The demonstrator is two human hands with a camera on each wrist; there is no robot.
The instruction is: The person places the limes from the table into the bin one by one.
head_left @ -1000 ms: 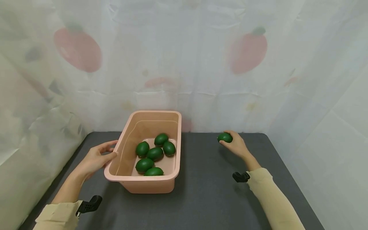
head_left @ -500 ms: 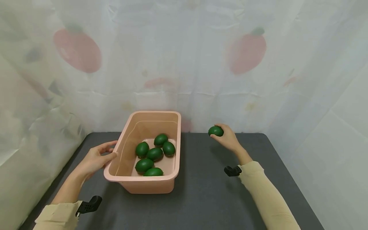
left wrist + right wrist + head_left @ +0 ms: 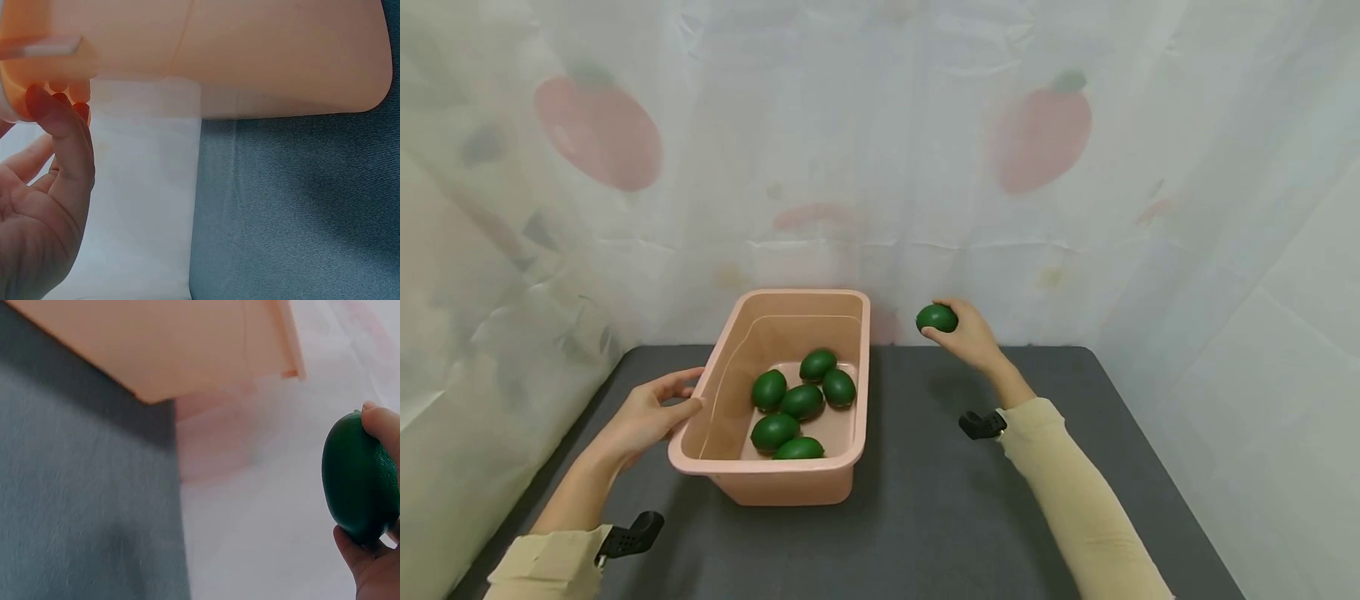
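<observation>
Above the far part of the dark grey cloth-covered bench (image 3: 925, 517), I have my right hand (image 3: 964, 335) raised with its fingers and thumb curled round a smooth dark green oval fruit (image 3: 937, 317), which hangs clear of the surface, to the right of the pink rectangular plastic tub (image 3: 842, 479) and a little beyond its far right corner. Between the fruit and the tub's right rim there is an open strip of air and bare bench, and the wide stretch to the right of the tub lies free out to the bench's right edge. My left hand (image 3: 651, 412) rests at the tub's left rim, fingers loosely bent with the thumb touching the lip. Five more green oval fruits (image 3: 802, 401) lie bunched on the tub's floor, touching one another, towards the near end. From the left wrist I see the thumb (image 3: 62, 125) just under the rim's lip and the pale curtain (image 3: 144, 187) at the bench's left edge, which the head view shows less plainly. From the right wrist, fingertips (image 3: 378, 422) pinch the fruit's upper end, with the tub's outer wall beyond it.
</observation>
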